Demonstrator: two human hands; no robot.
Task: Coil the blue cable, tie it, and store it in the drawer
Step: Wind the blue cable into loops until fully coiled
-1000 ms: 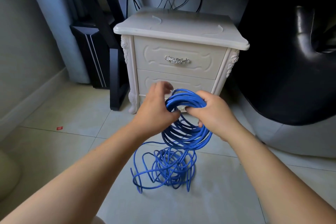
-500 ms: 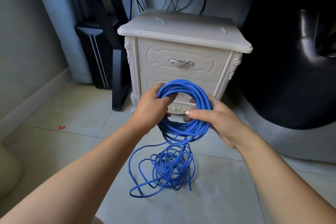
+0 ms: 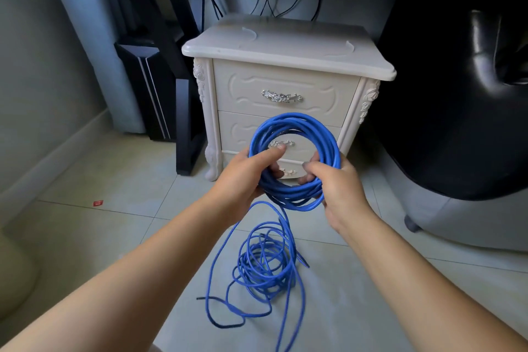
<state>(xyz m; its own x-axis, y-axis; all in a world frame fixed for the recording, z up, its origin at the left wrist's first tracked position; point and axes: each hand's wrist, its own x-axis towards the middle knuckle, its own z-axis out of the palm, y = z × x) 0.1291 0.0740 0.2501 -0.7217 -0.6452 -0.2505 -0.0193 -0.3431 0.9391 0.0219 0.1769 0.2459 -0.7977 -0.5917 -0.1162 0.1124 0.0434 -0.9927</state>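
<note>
Between my two hands, in front of the cream two-drawer bedside cabinet (image 3: 281,94), I hold the coiled part of the long blue round cable (image 3: 294,163) up as an upright ring. My left hand (image 3: 245,177) grips the ring's lower left side, thumb laid across the front of the strands and fingers curled behind them. My right hand (image 3: 337,186) closes on the lower right of the ring, thumb in front, fingers wrapped through the middle. Both hands are clamped on the cable, not spread.

From the bottom of the ring a strand drops to the pale tiled floor (image 3: 357,308), where the rest of the cable lies in a loose, tangled heap just below my hands. One long loop trails out toward the left, another runs off the bottom edge of the view.

Both cabinet drawers are closed. The upper drawer's ornate silver handle (image 3: 281,96) is clear; the lower drawer's handle shows only partly through the ring, so I cannot tell its shape well. A black leather chair (image 3: 457,94) stands just right of the cabinet.
</note>
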